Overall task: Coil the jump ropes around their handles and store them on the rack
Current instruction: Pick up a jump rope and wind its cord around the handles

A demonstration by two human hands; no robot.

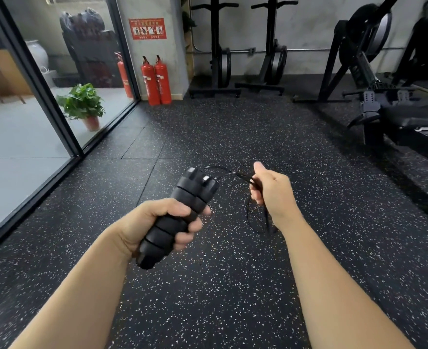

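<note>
Two black ribbed jump rope handles [182, 205] are held side by side, pointing up and away, gripped by my left hand [157, 222] around their lower half. From their silver-capped tops a thin black rope [229, 172] runs to the right. My right hand [271, 190] pinches that rope between thumb and fingers, level with the handle tops. Below the right hand a loop of rope [255, 220] hangs down over the floor. No rack for ropes is identifiable in view.
Speckled black rubber floor [220, 285] lies under me. A glass wall [31, 122] runs along the left, with a potted plant [83, 104] behind it. Red fire extinguishers [156, 81] stand at the back. Black gym machines [248, 46] and a bench [409, 117] fill the back and right.
</note>
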